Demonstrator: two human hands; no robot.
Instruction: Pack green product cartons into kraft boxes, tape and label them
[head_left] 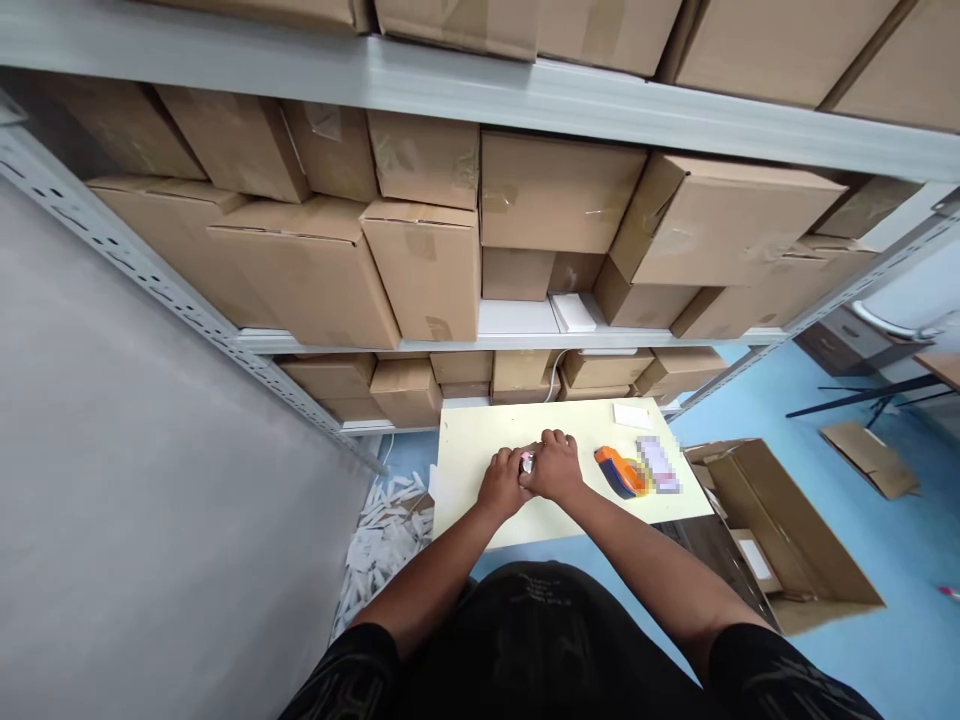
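Note:
My left hand [504, 484] and my right hand [553, 467] meet over the middle of a pale yellow tabletop [465, 500]. Between them is a small object [526, 463] with a shiny, light and dark surface; most of it is covered by my fingers, so its kind does not show. Fingers of both hands are curled around it. To the right of my right hand lies an orange and blue tape dispenser [621, 474], with a yellow roll at one end. A blurred-out pale packet [658, 465] is beside it, and a white card or flat box [631, 415] lies near the far edge.
Metal shelving [480, 85] packed with cardboard boxes [562, 190] rises behind the table. A large open carton [795, 530] stands on the right. White paper scraps [382, 540] cover the floor at left, beside a grey wall [150, 450].

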